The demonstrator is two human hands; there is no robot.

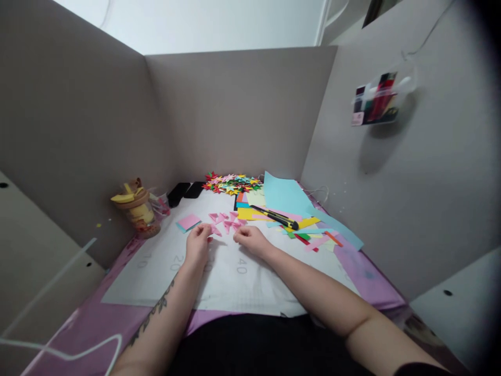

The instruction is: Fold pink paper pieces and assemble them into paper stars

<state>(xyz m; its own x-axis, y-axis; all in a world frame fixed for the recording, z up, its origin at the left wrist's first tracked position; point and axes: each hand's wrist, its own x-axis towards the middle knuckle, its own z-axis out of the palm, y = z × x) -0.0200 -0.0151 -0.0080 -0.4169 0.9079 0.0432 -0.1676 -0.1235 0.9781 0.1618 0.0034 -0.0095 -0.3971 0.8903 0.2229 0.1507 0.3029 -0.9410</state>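
My left hand [199, 241] is closed in a pinch just over the white paper sheet [164, 284]. Pink shows at its fingertips, where it grips a pink folded paper piece [210, 239]. Across a small gap, my right hand [250, 239] has its fingers curled together; whatever they may hold is hidden. Just beyond both hands lie several small pink folded paper pieces [227, 225], some with pointed ends. Beside my left hand rests a small stack of square paper [189, 222], pink on top with blue under it.
Folded paper stars [230, 184] are heaped at the back. A yellow-black utility knife [276, 218] lies on coloured paper strips [313, 237], near large light-blue paper [287, 193]. At left stand a cup [138, 213] and dark flat objects [180, 193]. Grey panels [238, 115] enclose the table.
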